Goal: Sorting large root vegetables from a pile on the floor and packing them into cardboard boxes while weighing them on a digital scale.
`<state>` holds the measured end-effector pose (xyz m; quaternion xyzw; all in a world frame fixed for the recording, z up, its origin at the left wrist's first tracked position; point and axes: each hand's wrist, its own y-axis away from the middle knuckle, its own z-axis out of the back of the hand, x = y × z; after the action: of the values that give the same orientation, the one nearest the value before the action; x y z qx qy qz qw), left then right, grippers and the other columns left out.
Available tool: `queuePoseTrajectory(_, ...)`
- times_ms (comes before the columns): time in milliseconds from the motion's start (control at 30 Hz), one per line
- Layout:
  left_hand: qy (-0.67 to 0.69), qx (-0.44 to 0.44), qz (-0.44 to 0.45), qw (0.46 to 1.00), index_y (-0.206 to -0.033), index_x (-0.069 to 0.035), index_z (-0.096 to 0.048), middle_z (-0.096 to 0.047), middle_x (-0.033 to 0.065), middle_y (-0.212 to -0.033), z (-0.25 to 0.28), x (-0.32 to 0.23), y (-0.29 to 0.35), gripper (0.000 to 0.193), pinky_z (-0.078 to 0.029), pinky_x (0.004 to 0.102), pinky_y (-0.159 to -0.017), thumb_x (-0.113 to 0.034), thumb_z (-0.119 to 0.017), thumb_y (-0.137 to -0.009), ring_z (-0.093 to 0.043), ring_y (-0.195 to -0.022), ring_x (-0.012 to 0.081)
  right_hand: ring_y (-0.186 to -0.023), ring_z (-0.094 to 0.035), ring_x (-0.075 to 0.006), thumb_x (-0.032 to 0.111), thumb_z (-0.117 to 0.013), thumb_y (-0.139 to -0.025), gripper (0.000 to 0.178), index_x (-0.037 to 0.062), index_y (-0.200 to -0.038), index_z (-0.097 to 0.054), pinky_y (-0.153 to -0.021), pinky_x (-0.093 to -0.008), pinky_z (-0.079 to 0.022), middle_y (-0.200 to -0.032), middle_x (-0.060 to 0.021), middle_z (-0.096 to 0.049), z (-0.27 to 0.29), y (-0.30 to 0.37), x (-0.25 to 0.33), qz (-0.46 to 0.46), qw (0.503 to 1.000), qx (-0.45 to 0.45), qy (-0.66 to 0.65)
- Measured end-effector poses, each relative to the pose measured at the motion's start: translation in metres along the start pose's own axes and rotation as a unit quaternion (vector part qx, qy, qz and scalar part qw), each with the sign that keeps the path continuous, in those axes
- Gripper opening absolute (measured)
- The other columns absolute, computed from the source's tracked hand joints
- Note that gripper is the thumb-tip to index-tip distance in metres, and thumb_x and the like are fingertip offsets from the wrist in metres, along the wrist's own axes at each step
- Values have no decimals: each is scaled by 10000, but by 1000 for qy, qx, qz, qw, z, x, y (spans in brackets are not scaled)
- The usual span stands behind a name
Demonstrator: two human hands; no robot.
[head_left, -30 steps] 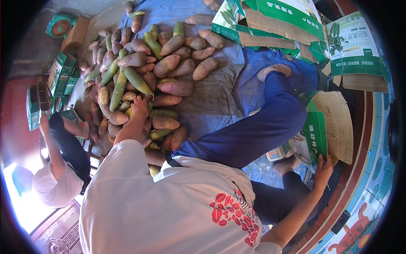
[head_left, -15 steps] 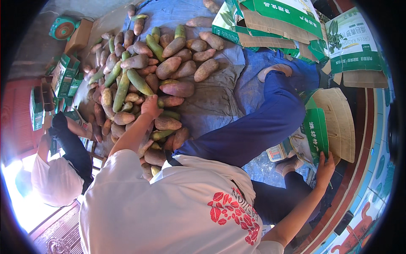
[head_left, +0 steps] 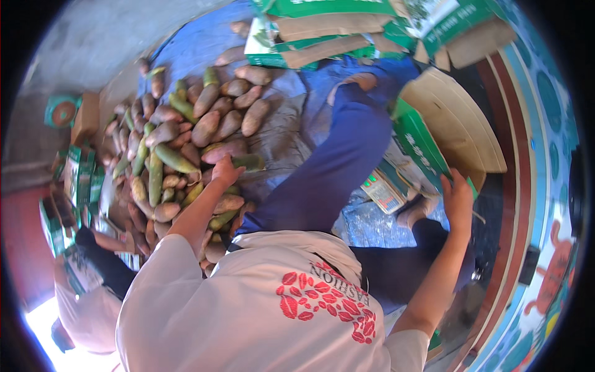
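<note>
A heap of long reddish-brown and green fruits (head_left: 204,127) lies on a blue tarp (head_left: 198,43) in front of me. My left hand (head_left: 224,172) reaches into the heap and closes on a green fruit (head_left: 251,162) at its right edge. My right hand (head_left: 457,197) grips the rim of a green and brown cardboard box (head_left: 452,124) standing open at my right side. My leg in blue trousers (head_left: 334,161) stretches out between the two hands.
A small weighing scale (head_left: 384,191) sits by my knee under the box. Flattened green cartons (head_left: 322,37) lie at the top. Green boxes (head_left: 74,180) line the left. Another person in a white top (head_left: 87,304) crouches at lower left, one dark-sleeved arm (head_left: 102,254) toward the heap.
My left hand has moved up and right across the heap and taken hold of the green fruit. My right hand stays on the box rim. The view has shifted nearer.
</note>
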<state>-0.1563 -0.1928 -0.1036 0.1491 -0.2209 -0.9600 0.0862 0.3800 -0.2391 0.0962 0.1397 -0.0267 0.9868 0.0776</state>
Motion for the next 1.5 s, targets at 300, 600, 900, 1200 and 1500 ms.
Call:
queuePoseTrajectory(300, -148, 97, 7, 984, -1160, -11, -432, -562, 232, -1121, -28, -38, 12, 647, -411, 422, -930, -345, -732, -694, -526, -1095, 356, -839, -589, -362, 164, -597, -817, 168, 54, -943, -596, -724, -441, -462, -882, -176, -623, 5, 9, 10, -27, 999, -11, -36)
queuePoseTrajectory(600, -49, 57, 6, 997, -1084, 9, -519, -603, 234, -1032, 2, -39, -7, 620, -461, 420, -837, -360, -764, -650, -587, -990, 348, -835, -597, -338, 174, -600, -811, 166, 57, -929, -601, -726, -424, -475, -881, -146, -626, 14, 17, 8, -20, 999, -46, -17)
queuePoseTrajectory(900, 247, -254, -174, 919, -1067, 76, -520, -615, 182, -902, 128, -155, -8, 551, -447, 348, -788, -288, -741, -719, -577, -835, 275, -828, -604, -320, 177, -598, -809, 161, 60, -916, -625, -721, -416, -479, -865, -130, -632, 19, 20, 6, -11, 996, -90, -28)
queuePoseTrajectory(1200, 434, -104, -386, 807, -1091, 37, -516, -595, 109, -997, 182, -334, 41, 448, -455, 272, -796, -176, -726, -758, -562, -893, 163, -826, -605, -325, 190, -580, -819, 161, 46, -878, -619, -720, -425, -476, -848, -144, -628, 26, 26, 2, -18, 995, -89, -35)
queuePoseTrajectory(1500, 232, 10, -529, 816, -1096, -13, -533, -606, 122, -1005, 112, -443, 42, 395, -463, 310, -820, -175, -694, -774, -579, -904, 196, -832, -608, -317, 195, -587, -815, 163, 44, -870, -614, -730, -418, -478, -857, -139, -629, 30, 34, 0, -41, 996, -63, -52)
